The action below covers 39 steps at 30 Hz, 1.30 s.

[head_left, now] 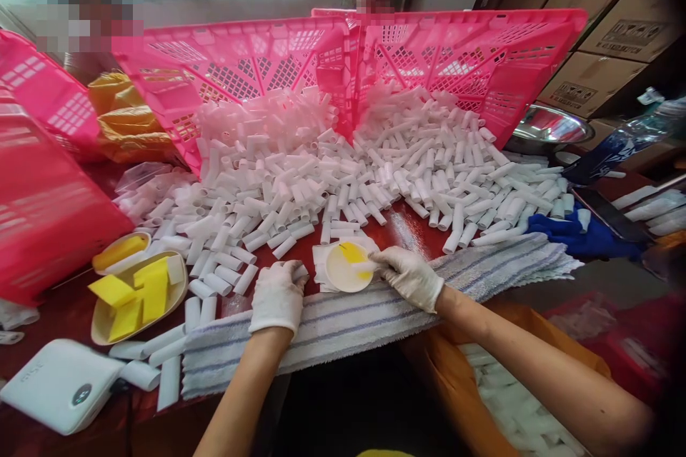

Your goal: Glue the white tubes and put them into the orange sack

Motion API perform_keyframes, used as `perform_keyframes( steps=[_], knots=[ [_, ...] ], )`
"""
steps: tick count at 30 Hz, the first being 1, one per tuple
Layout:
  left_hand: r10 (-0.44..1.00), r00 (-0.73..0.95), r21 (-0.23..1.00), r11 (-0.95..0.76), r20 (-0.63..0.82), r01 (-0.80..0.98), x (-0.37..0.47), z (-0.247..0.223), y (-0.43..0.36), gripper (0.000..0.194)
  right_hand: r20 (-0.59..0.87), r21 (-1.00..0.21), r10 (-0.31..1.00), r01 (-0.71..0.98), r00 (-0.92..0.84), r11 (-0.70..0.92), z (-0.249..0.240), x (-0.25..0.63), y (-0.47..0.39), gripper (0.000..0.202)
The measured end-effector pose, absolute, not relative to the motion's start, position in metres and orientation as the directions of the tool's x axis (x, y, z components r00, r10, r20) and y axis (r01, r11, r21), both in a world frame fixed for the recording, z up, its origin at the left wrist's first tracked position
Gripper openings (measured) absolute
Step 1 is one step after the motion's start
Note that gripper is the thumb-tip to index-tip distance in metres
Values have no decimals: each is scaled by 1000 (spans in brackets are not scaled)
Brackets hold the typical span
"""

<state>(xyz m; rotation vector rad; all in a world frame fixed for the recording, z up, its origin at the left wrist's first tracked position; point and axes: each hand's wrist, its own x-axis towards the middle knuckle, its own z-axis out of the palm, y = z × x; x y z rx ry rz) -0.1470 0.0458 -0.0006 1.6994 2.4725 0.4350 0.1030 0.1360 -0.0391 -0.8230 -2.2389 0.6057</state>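
Observation:
My right hand (410, 275), in a whitish glove, is closed on a short white tube (364, 266). The tube's end lies over a small round white dish (343, 280) with a flat yellow piece (351, 251) in it. White pieces lie under the dish. My left hand (277, 296), also gloved, rests by the towel's edge with its fingers curled round another white tube (301, 272), mostly hidden. A large heap of white tubes (332, 171) spreads beyond both hands. Below them, a striped towel (343, 325) lies along the table's front edge.
Pink plastic baskets (257, 50) stand tipped behind the heap. At left are a tray (183, 285) of yellow blocks and a white power bank (64, 382). A blue cloth (562, 232), a phone (611, 213) and a bottle (622, 143) lie right. Two people are beyond the baskets.

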Motion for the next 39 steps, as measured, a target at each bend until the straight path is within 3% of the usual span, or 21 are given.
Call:
perform_keyframes(
  steps=[4, 7, 10, 12, 14, 16, 19, 22, 24, 26, 28, 29, 31, 35, 39],
  knots=[
    [840, -542, 680, 381, 29, 626, -150, -2, 45, 33, 517, -528, 625, 356, -585, 771, -36, 102, 131, 10],
    [828, -549, 953, 250, -116, 174, -149, 1, 42, 42, 500, -590, 646, 318, -577, 742, -31, 104, 122, 5],
    [893, -380, 964, 175, -242, -202, -140, 6, 36, 52, 370, -848, 822, 204, -432, 489, -22, 104, 108, 13],
    [909, -323, 947, 180, -264, -267, -130, 10, 32, 53, 163, -976, 933, 85, -322, 200, -14, 101, 100, 25],
    [920, -302, 948, 170, -250, -268, -117, 13, 28, 48, 4, -1000, 958, -2, -287, 4, -6, 96, 95, 34],
    [939, -270, 960, 146, -210, -240, -105, 15, 24, 44, -45, -999, 949, -8, -313, -50, 3, 90, 93, 38],
    [964, -216, 979, 123, -157, -162, -93, 17, 19, 41, -27, -998, 939, 65, -344, -5, 11, 85, 91, 36],
    [968, -206, 986, 160, -146, 50, -84, 17, 14, 33, 93, -964, 926, 201, -365, 176, 15, 88, 82, 27],
    [970, -206, 956, 176, -128, 235, -76, 14, 12, 36, 284, -840, 861, 324, -421, 436, 15, 92, 73, 21],
    [965, -222, 920, 209, -139, 331, -63, 8, 11, 49, 489, -591, 722, 423, -489, 687, 14, 94, 63, 24],
    [949, -268, 897, 259, -167, 357, -48, 2, 10, 55, 620, -384, 620, 504, -480, 774, 11, 94, 54, 29],
    [939, -300, 884, 279, -169, 374, -40, -1, 9, 56, 650, -350, 618, 547, -443, 760, 9, 94, 50, 31],
    [934, -339, 851, 269, -115, 452, -26, -4, 7, 55, 629, -406, 695, 615, -349, 676, 5, 94, 45, 32],
    [955, -296, 766, 199, -11, 612, -12, -2, 5, 50, 432, -601, 882, 668, -190, 438, -3, 102, 39, 30],
    [955, -271, 801, 252, -116, 543, -9, 4, 6, 50, 398, -615, 905, 688, -150, 385, -8, 110, 36, 36]
  ],
)
